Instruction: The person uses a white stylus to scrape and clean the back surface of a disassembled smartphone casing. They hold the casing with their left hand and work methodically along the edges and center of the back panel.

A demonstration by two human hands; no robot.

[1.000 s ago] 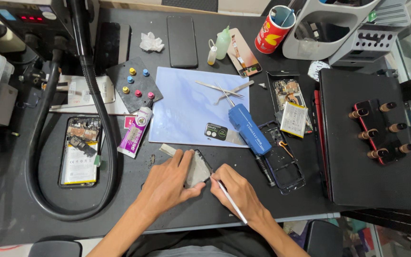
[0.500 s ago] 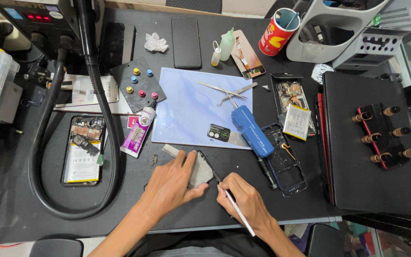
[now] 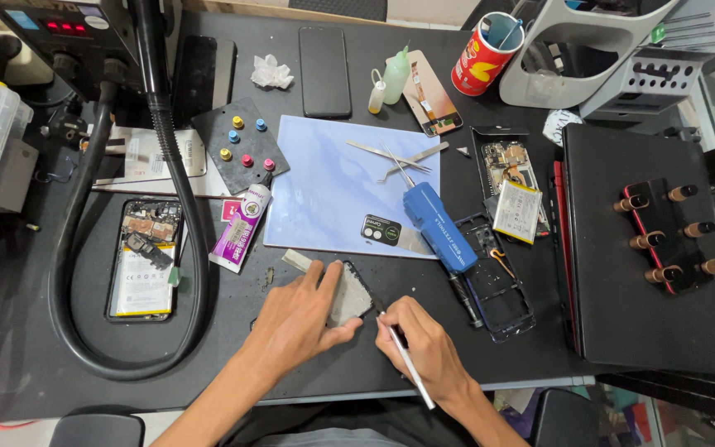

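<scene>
The light is bright and even, and it seems to come from above, because the shadows are short and soft. The pale blue mat (image 3: 328, 182) is the brightest area and shows a mild glare. Below the mat, the left hand (image 3: 299, 319) and the right hand (image 3: 424, 348) throw only faint shadows on the dark counter (image 3: 59, 397). Things near the mat are sharp; far from it, at the edges, lines bend a little.
</scene>
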